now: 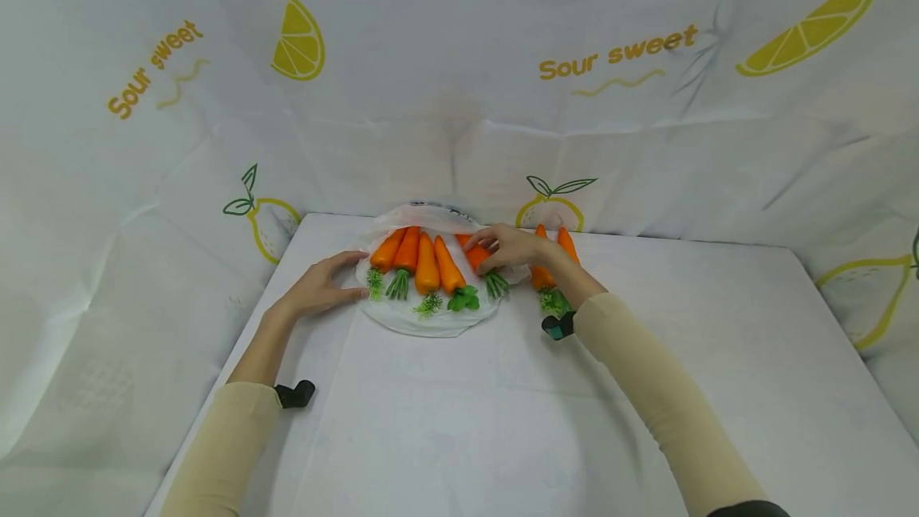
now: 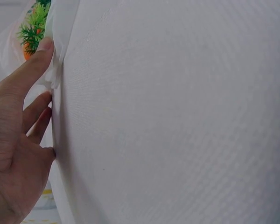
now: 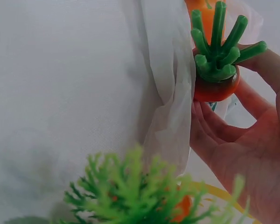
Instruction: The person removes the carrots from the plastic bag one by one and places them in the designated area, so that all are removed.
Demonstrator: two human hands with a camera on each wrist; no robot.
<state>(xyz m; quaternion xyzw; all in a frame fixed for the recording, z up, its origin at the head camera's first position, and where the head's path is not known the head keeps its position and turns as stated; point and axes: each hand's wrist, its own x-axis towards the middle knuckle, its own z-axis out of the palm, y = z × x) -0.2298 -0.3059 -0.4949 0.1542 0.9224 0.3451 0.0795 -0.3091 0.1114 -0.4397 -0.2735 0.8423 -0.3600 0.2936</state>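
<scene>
We find 4 imitation carrots (image 1: 427,266) lying side by side on or within the spread white plastic bag (image 1: 412,327), tips away from the person; whether the film passes beneath or around them, we cannot tell. Their green tops (image 1: 400,286) point toward the near edge of the bag. A 5th carrot (image 3: 215,88) lies at the bag's right side, in the right hand (image 1: 511,246). 2 outer carrots (image 1: 542,276) rest on the white-covered table (image 1: 416,429) just right of the bag, partly hidden by the right forearm (image 1: 574,279).

On progress, we judge the work with carrots and bag to be unfinished: 5 of the 7 visible carrots are at the bag, 2 are apart from it, and the bag is not closed. Which way the carrots are passing, we cannot establish.

On grip, we record the right hand as holding the 5th carrot between thumb and fingers, its cut-stem top protruding toward the person. The left hand (image 1: 326,287) holds no carrot; its thumb and fingers are spread wide, touching the bag's left edge beside the leftmost carrot.
</scene>
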